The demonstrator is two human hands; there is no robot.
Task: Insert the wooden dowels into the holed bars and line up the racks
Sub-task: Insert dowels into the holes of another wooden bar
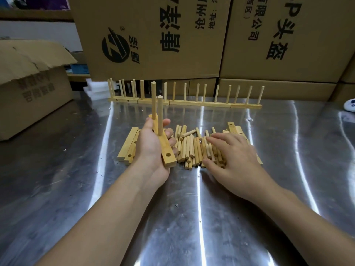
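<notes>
Gripping hand: the left hand (151,148), at 9 o'clock of the loose dowels, has its fingers and thumb curled round a holed bar (167,157) held above the table.
Holed bar: two upright dowels (153,100) stand in its far holes; the near hole (168,154) is plainly empty.
Reaching hand: the right hand (234,156) lies spread over the 3 o'clock side of the pile, fingers nearly straight and touching the sticks; no dowel is visibly pinched.
Loose dowels (189,148): heaped on the steel table (76,189) between the two hands.
Spare bars: one stack (127,144) at 9 o'clock of the left hand, a few more (233,128) at 12 o'clock of the right hand.
Finished racks (184,103): set end to end in a row at 12 o'clock, in front of the cardboard boxes (153,35).
Step in hand: judged to be filling the current bar, partway done.
Next move: likely calls for pinching one dowel out of the heap, bringing it upright over an empty hole, and pressing it straight down while the left hand steadies the bar.
</notes>
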